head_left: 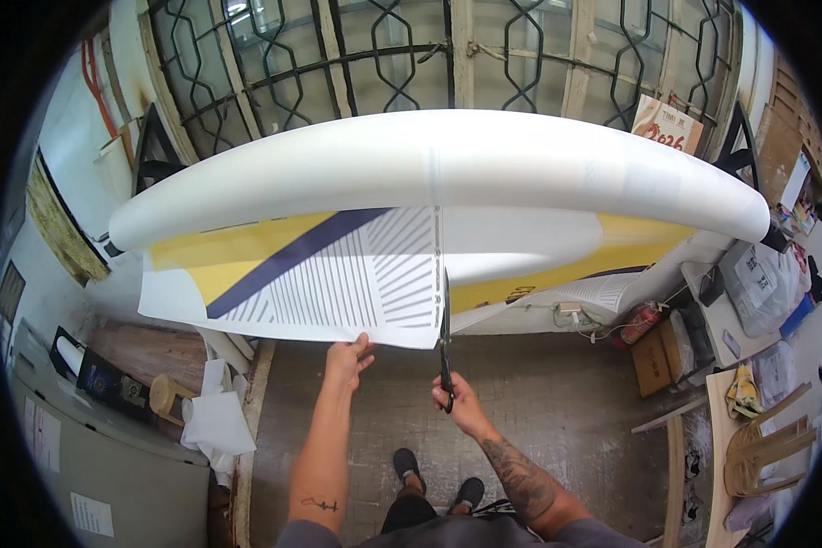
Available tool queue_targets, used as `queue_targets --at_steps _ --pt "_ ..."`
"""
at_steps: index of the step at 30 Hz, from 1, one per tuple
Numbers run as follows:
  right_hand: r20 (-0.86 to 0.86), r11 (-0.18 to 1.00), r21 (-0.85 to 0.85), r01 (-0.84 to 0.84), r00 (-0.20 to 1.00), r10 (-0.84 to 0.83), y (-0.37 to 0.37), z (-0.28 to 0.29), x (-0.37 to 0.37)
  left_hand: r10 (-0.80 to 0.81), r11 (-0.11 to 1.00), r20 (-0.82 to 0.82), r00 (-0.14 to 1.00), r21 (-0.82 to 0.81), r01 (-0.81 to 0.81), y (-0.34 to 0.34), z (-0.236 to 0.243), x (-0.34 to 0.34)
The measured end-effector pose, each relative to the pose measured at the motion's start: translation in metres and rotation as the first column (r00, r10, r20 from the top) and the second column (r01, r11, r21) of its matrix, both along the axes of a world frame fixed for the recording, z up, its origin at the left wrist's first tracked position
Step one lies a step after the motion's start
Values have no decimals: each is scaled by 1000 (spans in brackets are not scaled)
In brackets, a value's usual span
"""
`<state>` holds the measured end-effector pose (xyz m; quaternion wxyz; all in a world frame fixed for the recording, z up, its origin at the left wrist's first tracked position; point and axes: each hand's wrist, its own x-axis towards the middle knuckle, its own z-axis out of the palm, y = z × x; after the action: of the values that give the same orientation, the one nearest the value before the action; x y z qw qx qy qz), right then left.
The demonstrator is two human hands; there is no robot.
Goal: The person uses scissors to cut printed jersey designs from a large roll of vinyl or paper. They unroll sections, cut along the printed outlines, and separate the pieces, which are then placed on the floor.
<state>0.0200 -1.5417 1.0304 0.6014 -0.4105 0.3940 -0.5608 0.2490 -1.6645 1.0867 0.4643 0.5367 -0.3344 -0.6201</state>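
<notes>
A wide white roll (pixel 356 169) stretches across in front of me, and a printed sheet (pixel 320 274) with yellow, dark blue and grey striped areas hangs from it. My left hand (pixel 344 363) is closed on the sheet's lower edge, thumb on top. My right hand (pixel 466 408) grips long scissors (pixel 445 342) by their black handles. The blades point up along the right edge of the striped piece, at a slit in the sheet. To the right of the slit, another white and yellow part (pixel 557 269) hangs lower and farther back.
Black brackets (pixel 158 155) stand at the roll's ends, before a barred window (pixel 388 55). At right are a red fire extinguisher (pixel 642 321), a cardboard box (pixel 659 354) and a wooden stool (pixel 767 457). A grey cabinet (pixel 110 457) and white crumpled sheets (pixel 219 422) are at left.
</notes>
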Motion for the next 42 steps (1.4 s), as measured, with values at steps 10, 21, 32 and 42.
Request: queue_targets --at_steps 10,21,32,42 --pt "-68 984 -47 173 982 -176 -31 3 4 25 963 188 982 260 -74 122 -92 27" --pt "-52 961 -204 187 978 -201 -95 15 -9 -68 891 307 949 447 -81 255 -229 61" --pt "-75 992 -128 5 997 -15 -85 6 -14 -899 267 184 397 949 167 290 -246 65" --pt "6 986 -127 -106 994 107 -109 -11 -21 727 310 599 335 -721 619 -20 173 -55"
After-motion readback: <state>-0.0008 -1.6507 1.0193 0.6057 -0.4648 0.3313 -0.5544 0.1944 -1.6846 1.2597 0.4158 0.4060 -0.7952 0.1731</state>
